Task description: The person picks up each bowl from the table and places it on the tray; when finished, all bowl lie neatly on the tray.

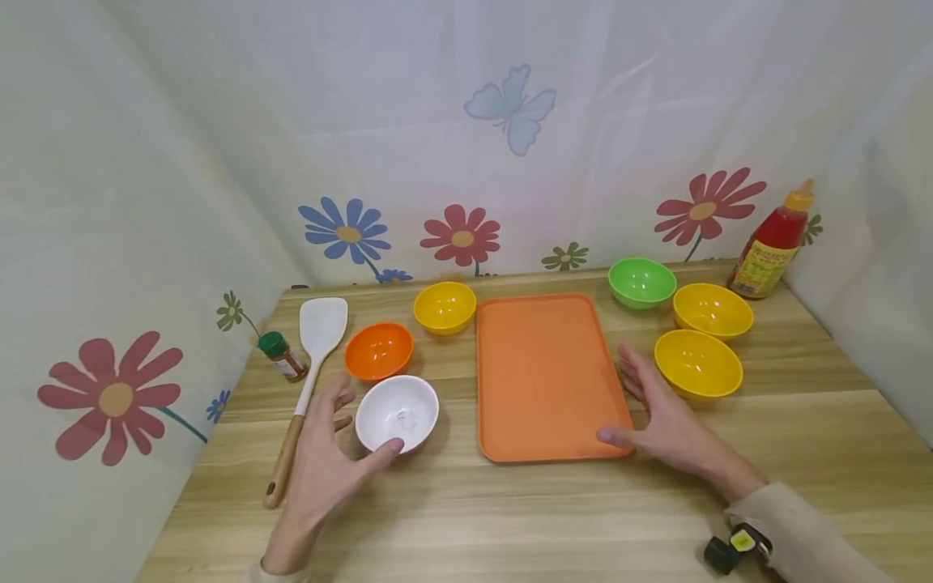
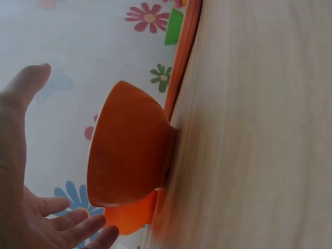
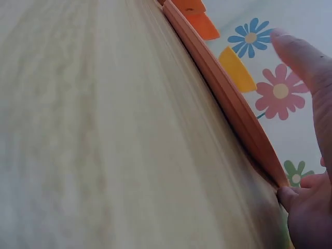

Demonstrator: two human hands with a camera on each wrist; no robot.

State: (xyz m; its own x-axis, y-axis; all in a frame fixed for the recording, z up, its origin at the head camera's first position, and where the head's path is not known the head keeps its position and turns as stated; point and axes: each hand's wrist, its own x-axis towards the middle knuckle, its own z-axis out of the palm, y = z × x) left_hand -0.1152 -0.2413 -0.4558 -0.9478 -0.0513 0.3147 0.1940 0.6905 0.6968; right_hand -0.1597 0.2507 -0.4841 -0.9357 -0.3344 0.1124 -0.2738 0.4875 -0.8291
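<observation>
My left hand (image 1: pixel 324 457) is spread around the near-left side of a bowl with a white inside (image 1: pixel 397 411). The left wrist view shows this bowl's orange outside (image 2: pixel 129 148), with a gap between it and the thumb. My right hand (image 1: pixel 666 417) hovers at the right edge of a flat orange tray (image 1: pixel 547 376), its thumb over the near right corner. In the right wrist view the tray's rim (image 3: pixel 228 98) runs up to a fingertip; whether they touch I cannot tell. Neither hand holds anything.
Behind the white-lined bowl stand an orange bowl (image 1: pixel 379 352) and a yellow bowl (image 1: pixel 445 308). A spatula (image 1: pixel 313 380) and a green-capped jar (image 1: pixel 283 356) lie left. On the right are a green bowl (image 1: pixel 641 283), two yellow bowls (image 1: pixel 698 364) and a red sauce bottle (image 1: pixel 773 247).
</observation>
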